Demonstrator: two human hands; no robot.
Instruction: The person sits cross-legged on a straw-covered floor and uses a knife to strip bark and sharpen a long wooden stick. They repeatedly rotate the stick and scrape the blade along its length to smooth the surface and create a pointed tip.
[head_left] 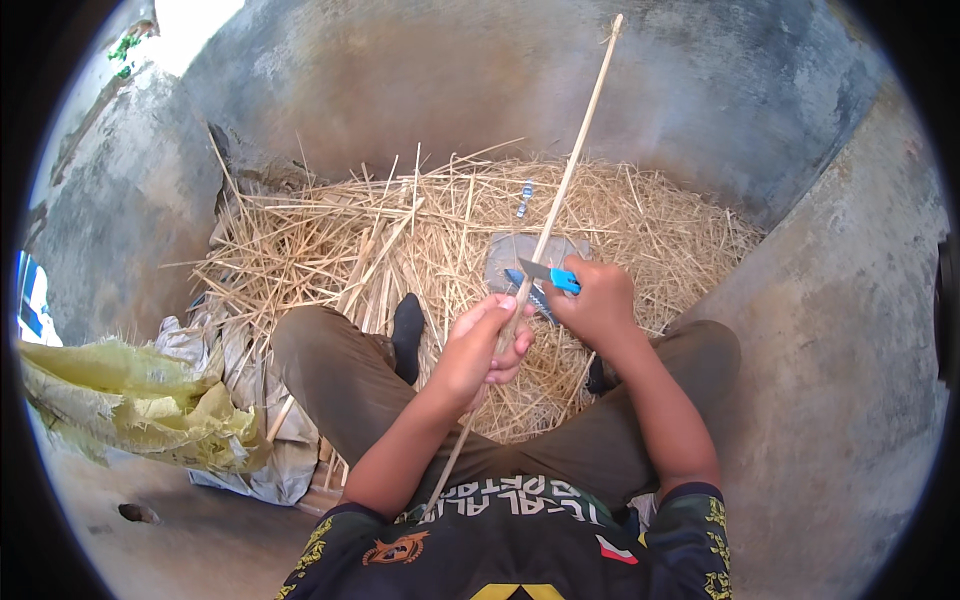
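Note:
A long, pale stick (pixel 572 160), perhaps cane or bamboo, slants from the far wall side down across my lap. My left hand (pixel 482 345) is closed around its lower middle. Just above that grip, the grey blade of a blue utility knife (pixel 562 280) lies against the stick. My right hand (pixel 598 305) is wrapped round the knife's handle. Below the hands, on the straw, is a grey flat piece (pixel 505 250) with a dark blue item partly hidden behind the knife and fingers.
Loose straw and split sticks (pixel 300 240) pile up in front of my crossed legs. A concrete wall (pixel 480 80) curves round behind, with another wall (pixel 850 300) at right. A torn yellow sack (pixel 150 400) lies at left. A small blue-and-white packet (pixel 525 198) rests on the straw.

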